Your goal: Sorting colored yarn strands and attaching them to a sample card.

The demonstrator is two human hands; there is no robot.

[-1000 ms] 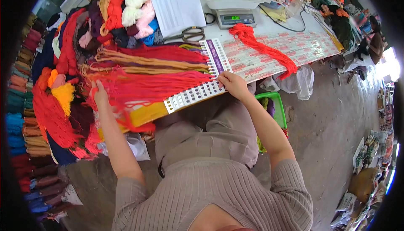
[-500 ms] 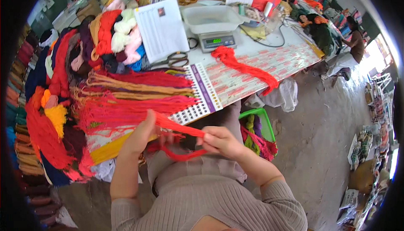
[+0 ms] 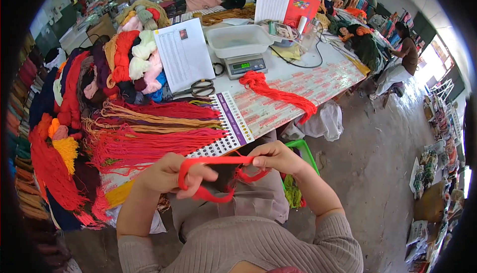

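Note:
A loop of red yarn (image 3: 218,160) is stretched between my hands, in front of my lap. My left hand (image 3: 171,172) has the loop hooked round it, with some fingers extended through the yarn. My right hand (image 3: 276,157) pinches the other end between thumb and fingers. Below, the lower strand hangs slack, with loose ends near the right hand. Just beyond my hands, a white card with rows of holes (image 3: 218,147) lies on the table, with red, tan and purple yarn strands (image 3: 154,141) attached and spread to the left.
A red skein (image 3: 280,95) lies beside the digital scale (image 3: 244,66) with its white tray (image 3: 238,42). Scissors (image 3: 201,88) rest by a printed sheet (image 3: 184,56). Coloured skeins (image 3: 126,54) are heaped left. A green basket (image 3: 304,151) stands under the table edge. Other people work beyond.
My hands have moved apart, the right one going up and right. The red yarn is now opened into a taut upper strand, and the left fingers have come through the loop.

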